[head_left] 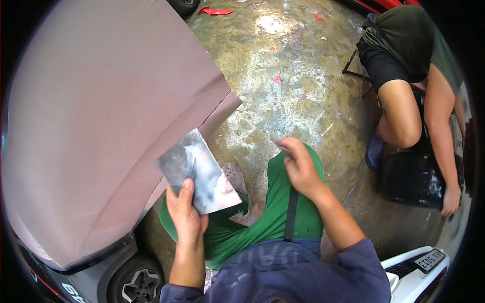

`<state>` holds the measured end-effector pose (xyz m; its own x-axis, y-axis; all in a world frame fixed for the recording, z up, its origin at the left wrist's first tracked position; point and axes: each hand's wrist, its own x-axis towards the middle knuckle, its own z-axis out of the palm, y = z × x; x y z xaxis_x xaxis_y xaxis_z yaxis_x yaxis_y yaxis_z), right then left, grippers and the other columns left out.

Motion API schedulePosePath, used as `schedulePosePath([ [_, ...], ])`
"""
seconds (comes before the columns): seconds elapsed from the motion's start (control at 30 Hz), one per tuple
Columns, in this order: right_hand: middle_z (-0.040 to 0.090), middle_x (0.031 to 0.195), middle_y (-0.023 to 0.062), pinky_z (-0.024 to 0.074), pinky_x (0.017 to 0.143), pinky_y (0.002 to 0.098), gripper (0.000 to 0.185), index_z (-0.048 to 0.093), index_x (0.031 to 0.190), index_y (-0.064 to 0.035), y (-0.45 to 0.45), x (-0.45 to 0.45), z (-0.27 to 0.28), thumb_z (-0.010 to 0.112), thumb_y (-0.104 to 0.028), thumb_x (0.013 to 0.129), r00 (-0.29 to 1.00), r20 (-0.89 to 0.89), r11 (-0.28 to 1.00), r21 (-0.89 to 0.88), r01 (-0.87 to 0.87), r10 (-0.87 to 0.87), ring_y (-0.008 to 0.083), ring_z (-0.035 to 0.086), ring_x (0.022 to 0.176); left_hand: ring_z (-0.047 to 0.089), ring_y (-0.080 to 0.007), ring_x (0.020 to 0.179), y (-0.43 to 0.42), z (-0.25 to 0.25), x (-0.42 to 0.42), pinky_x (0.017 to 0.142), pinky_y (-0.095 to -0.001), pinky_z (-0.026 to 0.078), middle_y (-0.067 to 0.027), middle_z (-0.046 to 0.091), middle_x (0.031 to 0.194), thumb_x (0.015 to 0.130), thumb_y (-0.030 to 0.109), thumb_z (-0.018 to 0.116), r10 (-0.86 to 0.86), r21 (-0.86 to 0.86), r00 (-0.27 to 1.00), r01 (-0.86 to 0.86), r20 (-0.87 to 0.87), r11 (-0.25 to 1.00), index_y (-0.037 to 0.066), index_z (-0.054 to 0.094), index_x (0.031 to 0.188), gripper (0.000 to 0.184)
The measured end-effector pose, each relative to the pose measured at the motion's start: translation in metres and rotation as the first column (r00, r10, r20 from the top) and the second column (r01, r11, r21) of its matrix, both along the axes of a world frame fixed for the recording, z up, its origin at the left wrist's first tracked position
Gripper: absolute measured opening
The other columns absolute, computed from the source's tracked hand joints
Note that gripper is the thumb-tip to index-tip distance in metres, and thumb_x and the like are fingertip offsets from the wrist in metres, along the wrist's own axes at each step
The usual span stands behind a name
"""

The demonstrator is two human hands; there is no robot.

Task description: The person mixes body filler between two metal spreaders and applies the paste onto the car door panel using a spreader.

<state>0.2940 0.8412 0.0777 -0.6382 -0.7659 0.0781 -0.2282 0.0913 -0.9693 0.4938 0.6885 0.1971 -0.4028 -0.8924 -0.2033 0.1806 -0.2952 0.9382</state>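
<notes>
My left hand [188, 214] grips the lower left edge of a flat rectangular board [204, 174], thumb on top. The board's face is smeared dark grey on the left and whitish on the right. To the right, my right hand [303, 169] is raised above my green-trousered knee with its fingers closed. A small greyish tip [278, 143] shows at the fingers, blurred, and I cannot tell what it is. The two hands are apart. Beside the board lies the edge of a dull pinkish-brown panel or cover [116, 111] over a vehicle.
A wheel [139, 283] shows at lower left. On the right, a person [404, 76] bends over a black rounded object [419, 177]. A white bumper with a number plate [429, 260] stands at lower right. Red scraps [216, 10] lie on the stained floor [283, 106].
</notes>
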Motion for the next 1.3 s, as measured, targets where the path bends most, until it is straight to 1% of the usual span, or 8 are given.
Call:
schedulePosePath([
  [0.23,0.063,0.111,0.0089,0.046,0.094,0.034,0.03,0.052,0.12,0.0038,-0.068,-0.015,-0.024,0.053,-0.005,0.091,0.563,0.821,0.837,-0.24,0.492,-0.096,0.019,0.06,0.104,0.06,-0.0233,0.11,-0.026,0.01,0.04,0.097,-0.0368,0.047,-0.0149,0.059,0.123,0.093,0.018,0.062,-0.136,-0.246,0.977,0.173,0.162,0.954,-0.006,0.043,0.134,0.051],
  [0.7,0.064,0.081,0.0285,0.0478,0.076,0.0471,0.024,0.055,0.087,0.0087,-0.197,-0.029,-0.024,0.05,-0.015,0.086,0.773,0.35,0.828,0.016,0.56,-0.529,0.0429,0.063,0.078,0.056,-0.0256,0.117,-0.039,-0.023,0.035,0.105,-0.0388,0.041,-0.0163,0.057,0.128,0.091,0.02,0.065,-0.117,-0.303,0.974,0.173,0.195,0.937,-0.007,0.043,0.135,0.056],
  [0.8,0.061,0.072,0.0152,0.0462,0.067,0.0409,0.023,0.055,0.087,0.0043,-0.2,-0.028,-0.031,0.056,-0.019,0.087,0.792,0.288,0.831,0.028,0.556,-0.539,0.0248,0.057,0.066,0.061,-0.0281,0.112,-0.048,-0.027,0.052,0.098,-0.0409,0.049,-0.0165,0.059,0.124,0.088,0.023,0.067,-0.039,-0.319,0.998,0.056,0.058,0.946,-0.005,0.045,0.134,0.059],
  [0.97,0.062,0.078,0.031,0.0466,0.074,0.0511,0.025,0.053,0.083,0.0087,-0.201,-0.025,-0.031,0.049,-0.016,0.087,0.777,0.279,0.812,0.017,0.583,-0.564,0.0465,0.062,0.078,0.064,-0.0263,0.104,-0.064,-0.028,0.071,0.092,-0.0415,0.052,-0.014,0.062,0.117,0.088,0.026,0.067,0.069,-0.375,0.997,-0.072,-0.021,0.924,-0.002,0.046,0.133,0.056],
  [1.03,0.059,0.075,0.0301,0.0447,0.07,0.0521,0.026,0.053,0.082,0.0087,-0.202,-0.022,-0.031,0.049,-0.016,0.087,0.787,0.229,0.811,0.022,0.584,-0.573,0.0451,0.058,0.072,0.064,-0.0281,0.093,-0.065,0.006,0.081,0.078,-0.0398,0.055,-0.0137,0.063,0.103,0.092,0.028,0.061,0.147,-0.306,0.965,-0.211,-0.219,0.928,0.001,0.048,0.131,0.049],
  [1.1,0.054,0.07,0.0255,0.0416,0.065,0.0512,0.026,0.051,0.08,0.0073,-0.205,-0.025,-0.052,0.051,-0.017,0.089,0.826,0.154,0.833,-0.029,0.553,-0.543,0.0387,0.053,0.066,0.062,-0.0273,0.085,-0.07,0.079,0.073,0.07,-0.0382,0.052,-0.0134,0.06,0.092,0.095,0.027,0.057,-0.535,-0.482,0.761,0.336,-0.367,0.809,0.003,0.054,0.116,0.032],
  [1.17,0.049,0.065,0.0175,0.0387,0.059,0.0479,0.027,0.048,0.077,0.0048,-0.212,-0.029,-0.087,0.052,-0.017,0.091,0.864,0.057,0.859,-0.089,0.503,-0.5,0.028,0.048,0.062,0.056,-0.0247,0.081,-0.084,0.139,0.096,0.069,-0.0363,0.047,-0.0121,0.057,0.091,0.097,0.027,0.055,-0.446,-0.801,0.888,0.187,-0.11,0.569,0.006,0.052,0.097,0.021],
  [1.3,0.054,0.064,0.0138,0.044,0.061,0.043,0.028,0.054,0.084,0.0072,-0.207,-0.017,-0.049,0.054,-0.02,0.091,0.765,0.448,0.82,-0.109,0.561,-0.463,0.0242,0.052,0.06,0.047,-0.0309,0.118,-0.107,0.276,0.13,0.087,-0.0388,0.043,-0.022,0.047,0.141,0.096,0.025,0.054,-0.462,-0.914,0.884,0.129,-0.07,0.385,0.009,0.051,0.079,0.024],
])
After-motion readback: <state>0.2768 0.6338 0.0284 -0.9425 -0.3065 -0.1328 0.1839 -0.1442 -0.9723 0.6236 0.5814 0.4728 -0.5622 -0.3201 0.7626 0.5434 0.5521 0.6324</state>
